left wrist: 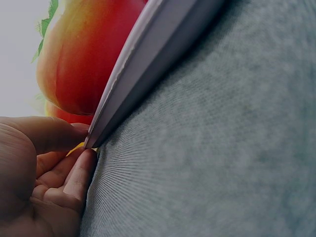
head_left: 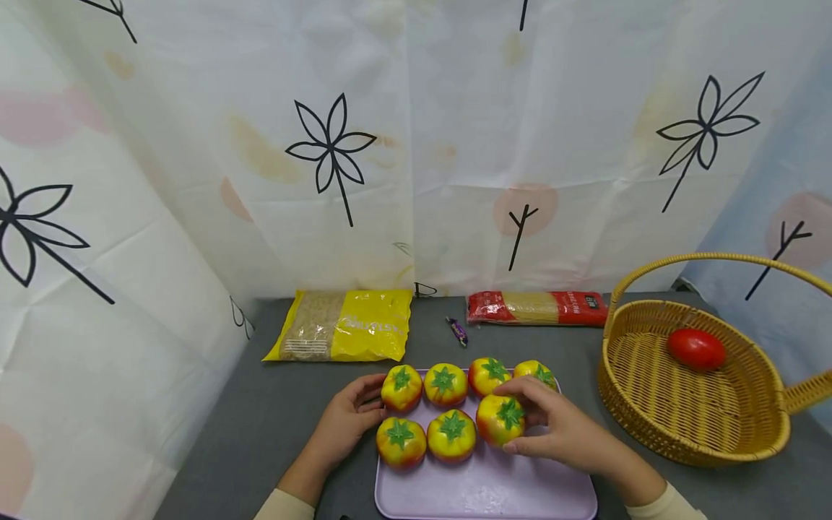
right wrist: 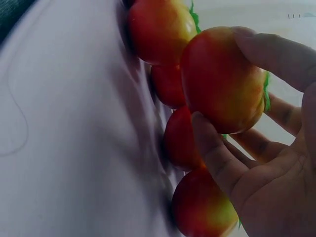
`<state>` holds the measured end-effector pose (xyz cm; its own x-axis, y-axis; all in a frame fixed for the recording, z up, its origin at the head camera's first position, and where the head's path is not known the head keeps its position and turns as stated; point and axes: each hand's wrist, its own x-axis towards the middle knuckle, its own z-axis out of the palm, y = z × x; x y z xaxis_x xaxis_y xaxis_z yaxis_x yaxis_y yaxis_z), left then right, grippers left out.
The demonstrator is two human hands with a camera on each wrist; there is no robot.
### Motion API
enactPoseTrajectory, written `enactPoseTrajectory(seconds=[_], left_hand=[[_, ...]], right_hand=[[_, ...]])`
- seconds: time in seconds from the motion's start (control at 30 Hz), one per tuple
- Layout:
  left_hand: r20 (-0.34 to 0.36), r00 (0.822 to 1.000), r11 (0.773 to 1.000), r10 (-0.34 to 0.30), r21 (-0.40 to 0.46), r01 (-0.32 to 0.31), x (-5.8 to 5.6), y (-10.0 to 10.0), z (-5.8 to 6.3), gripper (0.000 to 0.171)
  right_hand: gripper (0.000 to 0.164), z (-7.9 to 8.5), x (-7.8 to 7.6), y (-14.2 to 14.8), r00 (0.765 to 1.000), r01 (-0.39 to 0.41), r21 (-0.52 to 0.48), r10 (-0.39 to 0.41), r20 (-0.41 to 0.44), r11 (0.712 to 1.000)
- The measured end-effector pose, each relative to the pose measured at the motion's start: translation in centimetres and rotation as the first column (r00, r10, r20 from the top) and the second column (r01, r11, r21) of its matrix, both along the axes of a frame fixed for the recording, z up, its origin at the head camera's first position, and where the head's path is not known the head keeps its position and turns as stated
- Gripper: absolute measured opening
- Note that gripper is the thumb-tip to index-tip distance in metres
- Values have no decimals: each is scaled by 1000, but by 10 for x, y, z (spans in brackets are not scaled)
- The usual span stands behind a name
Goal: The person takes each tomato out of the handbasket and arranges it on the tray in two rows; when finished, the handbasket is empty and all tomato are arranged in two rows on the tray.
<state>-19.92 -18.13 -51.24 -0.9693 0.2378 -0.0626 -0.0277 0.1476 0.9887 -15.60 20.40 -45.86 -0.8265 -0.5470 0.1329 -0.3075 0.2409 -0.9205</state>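
My right hand [head_left: 555, 426] holds a yellow-and-red tomato [head_left: 500, 420] with a green star-shaped top, thumb on one side and fingers on the other. In the right wrist view this tomato [right wrist: 222, 81] is clear of the tray, tilted, with other tomatoes behind it. At the left edge of the lilac tray [head_left: 487, 491], my left hand [head_left: 351, 415] pinches the rim between thumb and fingers, as the left wrist view shows. A back row of several similar tomatoes [head_left: 445, 385] sits on the tray; two more, including one front tomato [head_left: 401, 443], stand before them.
A wicker basket [head_left: 689, 440] with a tall handle stands at the right, a red oval fruit [head_left: 697, 349] inside it. Behind the tray lie a yellow bag [head_left: 373, 325], a small purple-wrapped sweet [head_left: 458, 331] and a red noodle packet [head_left: 536, 308]. A patterned curtain [head_left: 416, 144] encloses the grey table.
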Motion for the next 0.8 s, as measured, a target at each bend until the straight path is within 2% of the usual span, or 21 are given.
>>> enactPoseTrajectory(seconds=[0.3, 0.8], left_hand=[[-1, 1000, 1000, -2, 8, 2, 0, 0, -1, 58], [5, 1000, 1000, -3, 7, 3, -1, 0, 0, 58]], right_hand=[[63, 0, 1, -2, 1000, -19, 33, 19, 9, 999], [61, 2, 4, -5, 999, 0, 151, 7, -47, 989]])
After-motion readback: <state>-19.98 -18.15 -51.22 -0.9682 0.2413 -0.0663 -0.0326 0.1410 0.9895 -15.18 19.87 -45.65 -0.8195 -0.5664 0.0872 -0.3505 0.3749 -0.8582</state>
